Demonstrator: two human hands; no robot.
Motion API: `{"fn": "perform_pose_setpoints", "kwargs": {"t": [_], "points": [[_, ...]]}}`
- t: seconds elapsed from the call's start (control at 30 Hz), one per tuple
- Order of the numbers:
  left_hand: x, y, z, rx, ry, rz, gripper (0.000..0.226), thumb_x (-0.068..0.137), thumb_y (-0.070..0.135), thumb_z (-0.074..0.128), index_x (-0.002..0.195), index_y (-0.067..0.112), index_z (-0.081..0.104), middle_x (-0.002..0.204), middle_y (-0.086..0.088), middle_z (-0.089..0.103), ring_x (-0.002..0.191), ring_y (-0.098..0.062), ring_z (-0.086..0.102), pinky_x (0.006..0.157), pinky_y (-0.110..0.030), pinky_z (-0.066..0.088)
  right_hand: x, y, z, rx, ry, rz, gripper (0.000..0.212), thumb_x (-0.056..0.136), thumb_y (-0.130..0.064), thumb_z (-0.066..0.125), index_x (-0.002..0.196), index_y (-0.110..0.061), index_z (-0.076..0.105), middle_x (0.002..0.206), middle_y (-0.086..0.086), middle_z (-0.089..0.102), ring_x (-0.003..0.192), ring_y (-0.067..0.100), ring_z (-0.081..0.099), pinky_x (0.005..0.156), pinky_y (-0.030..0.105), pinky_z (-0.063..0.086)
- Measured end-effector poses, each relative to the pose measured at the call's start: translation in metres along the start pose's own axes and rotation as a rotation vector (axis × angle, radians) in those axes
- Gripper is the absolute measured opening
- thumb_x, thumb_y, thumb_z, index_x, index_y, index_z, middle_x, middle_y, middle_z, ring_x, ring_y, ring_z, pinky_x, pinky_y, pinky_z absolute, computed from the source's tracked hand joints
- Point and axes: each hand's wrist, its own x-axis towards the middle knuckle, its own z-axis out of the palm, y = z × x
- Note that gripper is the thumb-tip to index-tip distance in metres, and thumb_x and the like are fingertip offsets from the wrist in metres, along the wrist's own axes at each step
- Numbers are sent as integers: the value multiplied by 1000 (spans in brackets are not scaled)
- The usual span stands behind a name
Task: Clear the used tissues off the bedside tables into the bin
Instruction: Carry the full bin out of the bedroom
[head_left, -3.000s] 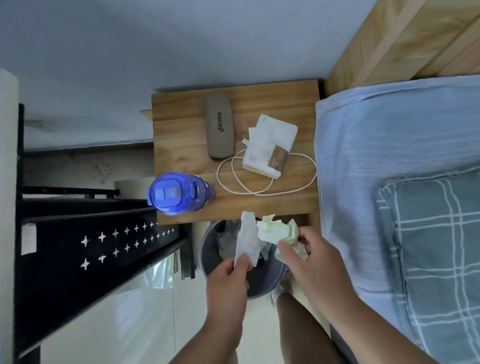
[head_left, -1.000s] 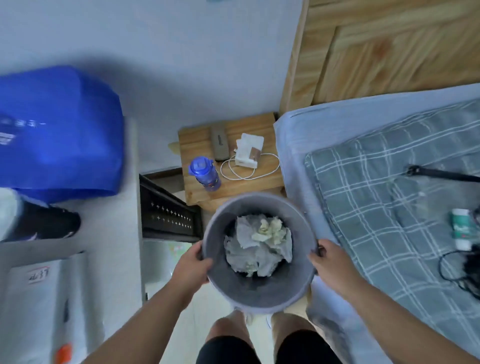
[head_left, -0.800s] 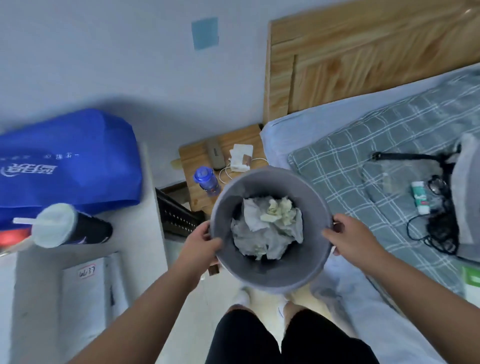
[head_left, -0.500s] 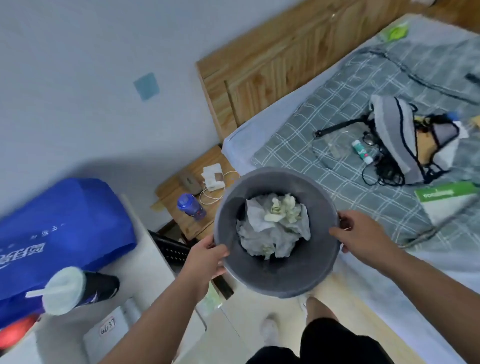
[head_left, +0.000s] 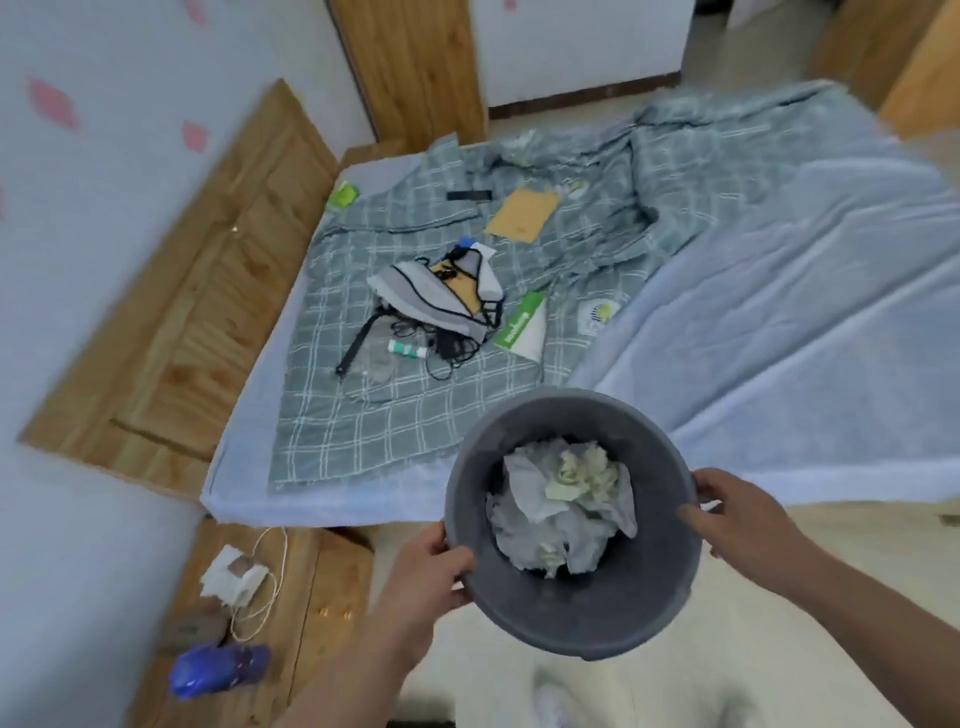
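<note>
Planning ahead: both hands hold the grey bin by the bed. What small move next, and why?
Probably carry the round grey plastic bin round the bed toward its far side, seeking a second table. The left hand and right hand grip its rim, crumpled tissues lie inside, and one wooden bedside table sits lower left.

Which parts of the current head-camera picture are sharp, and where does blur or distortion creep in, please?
Head view, centre: the bin and the tissues in it read sharp, with the left hand and right hand gripping its rim. Head view, lower left: the blue bottle is smeared by blur. Head view overall: soft even light, no glare; the bed stretches towards the edges.
</note>
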Motion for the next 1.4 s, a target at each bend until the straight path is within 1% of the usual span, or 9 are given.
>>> {"fn": "perform_pose_setpoints", "kwargs": {"t": [0.17, 0.33, 0.5, 0.67, 0.77, 0.97, 1.13, 1.23, 1.4], "points": [[-3, 29, 115, 221, -145, 61, 42, 77, -2, 60, 94, 29, 84, 98, -4, 83, 79, -16, 79, 67, -32, 64, -64, 88, -76, 173, 227, 107, 17, 92, -22, 67, 98, -38, 67, 102, -19, 73, 72, 3, 69, 64, 28, 51], [-27, 22, 249, 374, -276, 117, 43, 68, 8, 63, 97, 32, 84, 99, -3, 83, 82, -16, 80, 68, -31, 65, -130, 183, -138, 335, 408, 228, 17, 94, -23, 64, 104, -37, 63, 103, -14, 72, 69, 8, 71, 61, 31, 59], [-57, 11, 373, 514, -424, 131, 43, 69, 10, 64, 99, 33, 84, 103, -4, 83, 87, -21, 81, 73, -35, 66, -205, 264, -202, 434, 485, 316, 19, 94, -25, 64, 110, -36, 64, 108, -19, 71, 81, 14, 72, 62, 31, 59], [-68, 3, 496, 681, -587, 159, 40, 80, 3, 64, 100, 30, 84, 106, -7, 83, 92, -25, 81, 74, -36, 66, -267, 327, -253, 508, 622, 456, 16, 95, -22, 58, 97, -31, 71, 82, -19, 76, 70, 7, 72, 58, 26, 61], [-71, 0, 568, 760, -679, 170, 40, 79, 5, 63, 100, 32, 83, 106, -5, 83, 94, -25, 81, 75, -37, 66, -291, 357, -284, 544, 740, 522, 15, 93, -24, 58, 92, -30, 72, 79, -21, 75, 66, 7, 72, 58, 27, 61], [-49, 2, 696, 885, -820, 157, 41, 78, 7, 63, 99, 36, 83, 102, -4, 83, 92, -23, 81, 73, -35, 66, -286, 414, -327, 620, 827, 685, 14, 90, -23, 58, 91, -27, 72, 78, -13, 76, 74, 19, 74, 61, 34, 64], [-19, 18, 794, 994, -868, 133, 38, 87, -6, 57, 102, 19, 82, 100, -12, 82, 87, -25, 80, 68, -34, 66, -255, 443, -366, 710, 887, 778, 15, 93, -20, 56, 96, -22, 70, 82, -6, 77, 79, 21, 74, 62, 36, 64], [-12, 42, 859, 1038, -915, 139, 35, 88, -7, 57, 104, 14, 80, 103, -17, 81, 86, -27, 79, 66, -33, 65, -247, 457, -407, 702, 944, 787, 15, 96, -21, 56, 94, -26, 70, 78, -14, 76, 68, 10, 71, 55, 26, 59], [-13, 60, 959, 1101, -1006, 179, 40, 88, -6, 58, 92, 25, 84, 95, -11, 81, 82, -22, 80, 66, -33, 65, -246, 484, -476, 669, 1022, 802, 14, 98, -24, 57, 91, -31, 67, 79, -29, 70, 61, 3, 68, 46, 14, 49]]}}
